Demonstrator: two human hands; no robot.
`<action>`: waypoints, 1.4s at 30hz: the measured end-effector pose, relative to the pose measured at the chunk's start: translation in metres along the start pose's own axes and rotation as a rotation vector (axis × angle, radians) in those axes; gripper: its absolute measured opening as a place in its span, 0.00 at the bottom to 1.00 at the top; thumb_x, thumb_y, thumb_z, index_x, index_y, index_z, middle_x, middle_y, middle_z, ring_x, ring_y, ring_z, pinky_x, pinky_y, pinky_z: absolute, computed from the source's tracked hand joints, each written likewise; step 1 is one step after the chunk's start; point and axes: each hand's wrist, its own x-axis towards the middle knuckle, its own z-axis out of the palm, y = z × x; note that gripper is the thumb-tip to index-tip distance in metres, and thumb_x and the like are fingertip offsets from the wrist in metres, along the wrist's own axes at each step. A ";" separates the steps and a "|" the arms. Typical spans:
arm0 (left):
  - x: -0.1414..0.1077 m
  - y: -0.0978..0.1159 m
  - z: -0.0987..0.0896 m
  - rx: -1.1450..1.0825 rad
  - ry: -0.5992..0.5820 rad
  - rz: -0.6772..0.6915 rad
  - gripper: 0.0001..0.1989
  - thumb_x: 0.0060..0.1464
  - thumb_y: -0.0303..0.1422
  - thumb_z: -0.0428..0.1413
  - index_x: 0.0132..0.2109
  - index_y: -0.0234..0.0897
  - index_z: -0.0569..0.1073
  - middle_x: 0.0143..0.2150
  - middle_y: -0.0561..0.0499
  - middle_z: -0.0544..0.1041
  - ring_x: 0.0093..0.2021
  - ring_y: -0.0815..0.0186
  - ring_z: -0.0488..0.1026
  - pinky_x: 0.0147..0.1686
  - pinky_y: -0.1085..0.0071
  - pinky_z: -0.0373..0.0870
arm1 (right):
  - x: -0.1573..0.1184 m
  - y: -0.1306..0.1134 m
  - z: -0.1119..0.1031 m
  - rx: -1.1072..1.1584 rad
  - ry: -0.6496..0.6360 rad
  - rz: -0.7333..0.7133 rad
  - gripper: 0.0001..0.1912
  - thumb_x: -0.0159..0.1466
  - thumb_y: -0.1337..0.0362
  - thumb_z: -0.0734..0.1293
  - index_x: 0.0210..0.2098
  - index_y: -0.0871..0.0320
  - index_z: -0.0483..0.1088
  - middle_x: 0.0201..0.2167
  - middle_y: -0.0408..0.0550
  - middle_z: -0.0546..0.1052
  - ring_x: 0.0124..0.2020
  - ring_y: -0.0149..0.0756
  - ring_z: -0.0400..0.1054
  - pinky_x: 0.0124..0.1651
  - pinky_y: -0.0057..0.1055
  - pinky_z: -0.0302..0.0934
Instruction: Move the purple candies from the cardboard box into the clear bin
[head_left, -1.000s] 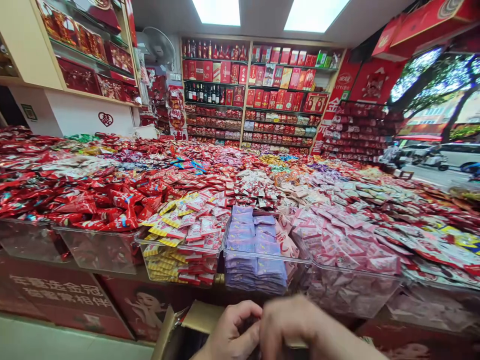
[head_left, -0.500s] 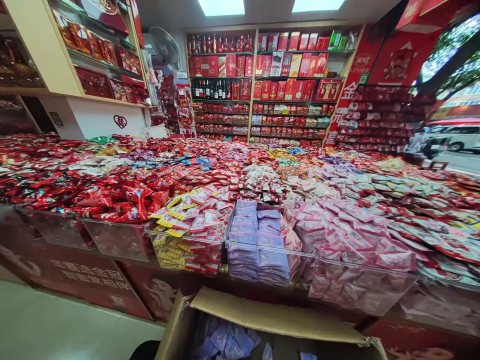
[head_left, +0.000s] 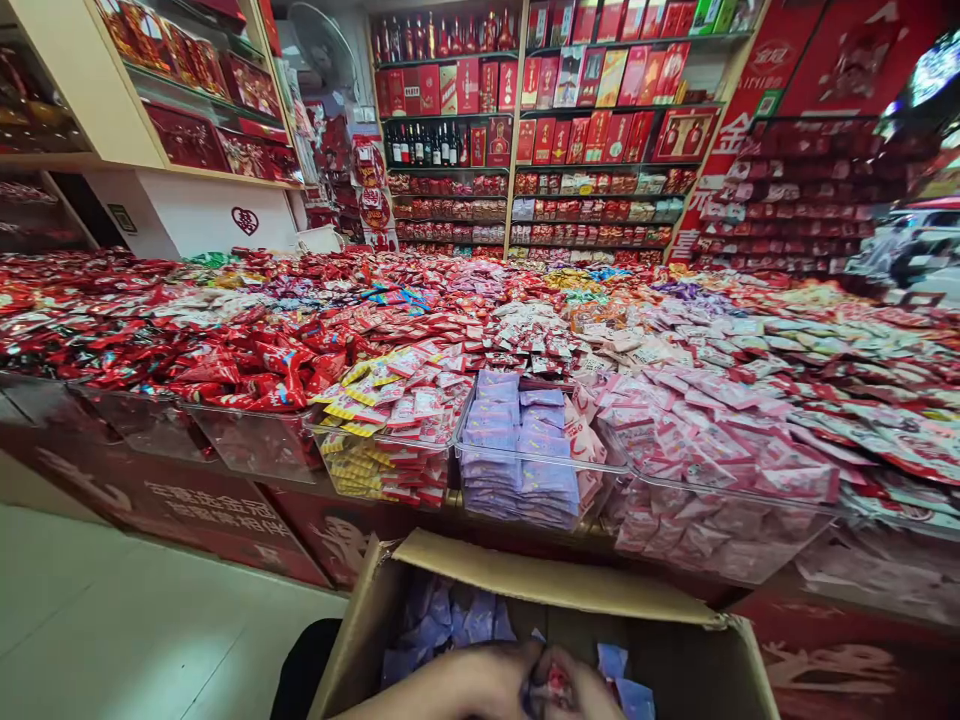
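An open cardboard box [head_left: 555, 566] is at the bottom of the view. Loose lavender packets [head_left: 465, 618] lie inside it on the left, with a few more [head_left: 634, 695] at the right. My left hand [head_left: 499, 672] reaches in from the lower left, its forearm across the box. Close against it is my right hand [head_left: 589, 690], cut off by the bottom edge. Both are blurred, with fingers curled together around a small reddish and dark patch that I cannot make out. Beyond the box, a clear bin [head_left: 540, 462] holds stacked lavender packets [head_left: 491, 440].
Clear bins of yellow-and-red packets [head_left: 390, 420] and pink packets [head_left: 720, 450] flank the lavender ones. Heaps of red packets [head_left: 247, 365] spread across the counter. Shelves [head_left: 517, 110] with bottles and red boxes stand behind. Tiled floor [head_left: 150, 610] shows at lower left.
Both of my hands have come into view over the box. The view has tilted down, so the counter sits higher and more of the box's inside shows.
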 end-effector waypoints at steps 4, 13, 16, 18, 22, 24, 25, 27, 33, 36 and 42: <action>-0.007 0.022 -0.005 0.030 -0.059 -0.094 0.41 0.24 0.42 0.63 0.51 0.37 0.63 0.40 0.47 0.72 0.37 0.58 0.69 0.33 0.68 0.64 | -0.006 0.012 0.003 0.293 0.211 -0.046 0.08 0.44 0.61 0.66 0.22 0.57 0.64 0.18 0.41 0.68 0.24 0.35 0.63 0.30 0.29 0.56; -0.037 0.074 -0.024 -0.400 0.056 0.155 0.35 0.34 0.33 0.62 0.53 0.37 0.61 0.46 0.47 0.70 0.40 0.64 0.68 0.39 0.70 0.65 | -0.059 -0.040 -0.031 0.819 0.233 -0.008 0.19 0.52 0.57 0.66 0.42 0.56 0.64 0.38 0.51 0.74 0.33 0.37 0.69 0.37 0.34 0.61; -0.040 0.083 -0.038 -0.459 0.173 0.244 0.31 0.38 0.31 0.60 0.52 0.37 0.62 0.48 0.47 0.69 0.42 0.66 0.67 0.41 0.71 0.63 | -0.062 -0.062 -0.042 0.836 0.384 -0.093 0.22 0.50 0.61 0.69 0.44 0.54 0.61 0.39 0.50 0.74 0.33 0.36 0.70 0.37 0.35 0.63; -0.039 0.084 -0.043 -0.555 0.220 0.229 0.28 0.41 0.32 0.59 0.51 0.35 0.63 0.42 0.48 0.72 0.37 0.68 0.68 0.38 0.72 0.63 | -0.058 -0.070 -0.045 0.851 0.470 -0.122 0.21 0.49 0.62 0.69 0.42 0.54 0.62 0.37 0.49 0.75 0.32 0.36 0.70 0.36 0.35 0.64; -0.038 0.079 -0.044 -0.665 0.324 0.171 0.20 0.41 0.33 0.59 0.42 0.29 0.68 0.32 0.51 0.71 0.29 0.73 0.66 0.32 0.75 0.62 | -0.050 -0.072 -0.043 0.879 0.552 -0.126 0.17 0.48 0.63 0.69 0.37 0.55 0.63 0.34 0.48 0.76 0.30 0.34 0.70 0.38 0.34 0.64; -0.039 0.077 -0.043 -0.689 0.345 0.156 0.18 0.40 0.34 0.60 0.40 0.29 0.69 0.30 0.52 0.70 0.27 0.74 0.65 0.30 0.76 0.61 | -0.048 -0.070 -0.041 0.903 0.538 -0.109 0.19 0.47 0.64 0.70 0.38 0.55 0.64 0.32 0.45 0.76 0.30 0.32 0.70 0.37 0.32 0.64; -0.040 0.077 -0.042 -0.699 0.363 0.145 0.18 0.39 0.34 0.60 0.38 0.29 0.69 0.29 0.53 0.70 0.27 0.75 0.64 0.29 0.77 0.61 | -0.048 -0.070 -0.040 0.912 0.529 -0.101 0.19 0.47 0.64 0.70 0.38 0.55 0.64 0.31 0.44 0.76 0.29 0.32 0.70 0.37 0.31 0.64; -0.040 0.077 -0.039 -0.731 0.424 0.117 0.17 0.38 0.35 0.60 0.35 0.30 0.69 0.27 0.55 0.68 0.25 0.75 0.63 0.28 0.77 0.60 | -0.049 -0.071 -0.037 0.908 0.517 -0.098 0.16 0.47 0.64 0.70 0.36 0.55 0.66 0.30 0.44 0.76 0.29 0.30 0.70 0.35 0.28 0.64; -0.040 0.075 -0.027 -0.840 0.595 0.107 0.15 0.37 0.37 0.60 0.30 0.32 0.67 0.25 0.56 0.66 0.23 0.75 0.62 0.26 0.77 0.60 | -0.050 -0.073 -0.026 0.697 0.483 -0.135 0.13 0.50 0.62 0.69 0.34 0.59 0.68 0.30 0.47 0.75 0.29 0.34 0.69 0.35 0.31 0.64; -0.043 0.072 -0.026 -0.793 0.617 0.124 0.13 0.37 0.35 0.60 0.29 0.32 0.68 0.24 0.55 0.66 0.24 0.74 0.61 0.26 0.76 0.60 | -0.046 -0.068 -0.030 0.547 0.518 -0.144 0.14 0.52 0.60 0.67 0.36 0.60 0.68 0.31 0.49 0.75 0.29 0.35 0.69 0.35 0.31 0.64; -0.053 0.074 -0.030 -0.639 0.507 0.118 0.21 0.38 0.36 0.60 0.42 0.34 0.70 0.29 0.52 0.69 0.26 0.72 0.63 0.28 0.76 0.60 | -0.046 -0.071 -0.051 0.039 0.447 -0.327 0.13 0.53 0.62 0.65 0.39 0.55 0.70 0.37 0.50 0.74 0.40 0.39 0.67 0.41 0.31 0.63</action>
